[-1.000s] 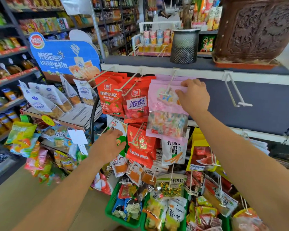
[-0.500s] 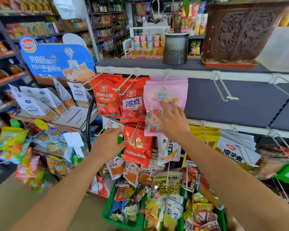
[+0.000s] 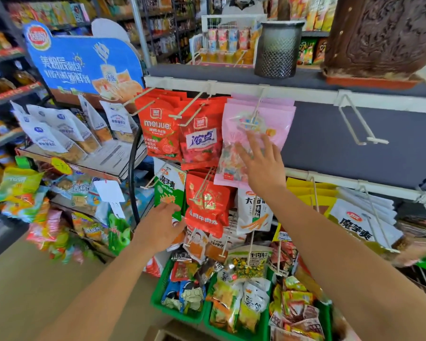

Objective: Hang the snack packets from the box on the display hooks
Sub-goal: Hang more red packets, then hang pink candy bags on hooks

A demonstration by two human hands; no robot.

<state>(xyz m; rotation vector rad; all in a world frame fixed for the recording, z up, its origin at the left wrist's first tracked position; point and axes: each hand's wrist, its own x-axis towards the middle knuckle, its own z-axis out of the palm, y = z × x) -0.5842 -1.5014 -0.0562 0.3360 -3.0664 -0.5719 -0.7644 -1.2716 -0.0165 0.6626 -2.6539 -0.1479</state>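
Pink candy packets (image 3: pixel 276 119) hang in a stack on a white display hook (image 3: pixel 252 114) under the top rail. My right hand (image 3: pixel 261 163) is spread flat, fingers straight, against the lower front of the front pink packet. My left hand (image 3: pixel 161 227) hovers lower, fingers loosely bent, beside a green-and-white packet (image 3: pixel 169 185) and a red packet (image 3: pixel 207 205); it holds nothing I can see. A corner of a cardboard box (image 3: pixel 165 333) shows at the bottom edge.
Red packets (image 3: pixel 160 129) fill the two hooks left of the pink ones. A bare double hook (image 3: pixel 359 126) juts out to the right. Green baskets (image 3: pixel 160 291) of snacks sit below. A blue bread display (image 3: pixel 84 62) stands left. A mesh cup (image 3: pixel 278 48) rests on the top shelf.
My right hand let go of the pink packet's top at the hook and slid down, opening flat against its front. The left hand stayed near the lower packets.
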